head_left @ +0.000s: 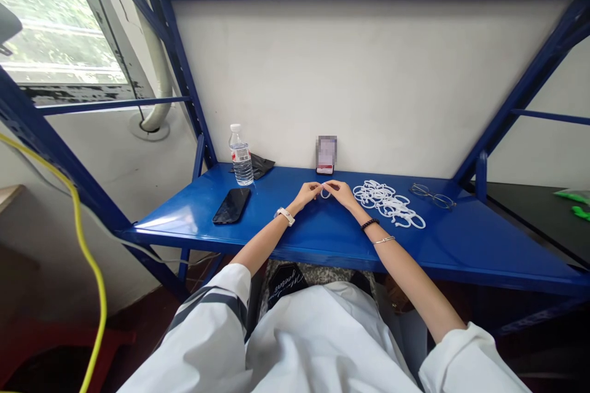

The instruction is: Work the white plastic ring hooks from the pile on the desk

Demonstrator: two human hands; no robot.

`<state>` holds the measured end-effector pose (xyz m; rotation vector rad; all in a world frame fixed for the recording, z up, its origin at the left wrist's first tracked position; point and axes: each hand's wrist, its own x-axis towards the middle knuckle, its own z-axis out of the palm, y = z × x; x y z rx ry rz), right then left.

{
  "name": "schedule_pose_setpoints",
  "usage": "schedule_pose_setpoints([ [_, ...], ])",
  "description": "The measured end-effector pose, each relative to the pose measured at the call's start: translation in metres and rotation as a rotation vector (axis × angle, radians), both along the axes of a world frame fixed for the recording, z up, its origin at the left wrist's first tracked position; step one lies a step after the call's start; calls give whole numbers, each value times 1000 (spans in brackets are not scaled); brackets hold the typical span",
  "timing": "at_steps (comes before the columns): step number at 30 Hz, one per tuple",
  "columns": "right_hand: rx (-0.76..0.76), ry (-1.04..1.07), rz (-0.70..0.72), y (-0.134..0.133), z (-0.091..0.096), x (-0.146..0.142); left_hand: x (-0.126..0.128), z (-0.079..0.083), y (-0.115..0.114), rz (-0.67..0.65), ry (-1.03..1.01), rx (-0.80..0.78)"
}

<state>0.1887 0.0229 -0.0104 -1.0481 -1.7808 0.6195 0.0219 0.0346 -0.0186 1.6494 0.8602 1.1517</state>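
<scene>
My left hand [306, 194] and my right hand [340, 192] meet over the middle of the blue metal shelf [483, 245]. Both pinch one small white ring [325, 192] between their fingertips. A pile of several white rings [389, 203] lies just right of my right hand. My left wrist wears a white watch, and my right wrist carries a dark bead bracelet and a thin bangle.
A black phone [232, 206] lies flat at the left, with a water bottle [241, 156] and a dark pouch [259, 165] behind it. A small phone [326, 156] leans on the wall. Glasses [432, 196] rest right of the rings. A yellow cable [90, 258] hangs at left.
</scene>
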Motion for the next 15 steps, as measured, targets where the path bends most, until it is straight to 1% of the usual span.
schedule_pose_setpoints([
  [3, 60, 0, -62, -1, 1, 0, 1, 1, 0, -18, -27, -51],
  [6, 100, 16, -106, 0, 1, -1, 2, 1, -1, -63, -65, -96],
  [11, 159, 21, -131, 2, 0, -3, 1, -1, -2, -155, -119, -97],
  [15, 164, -21, -114, 1, 1, -3, 0, -2, -1, -134, -118, -111],
])
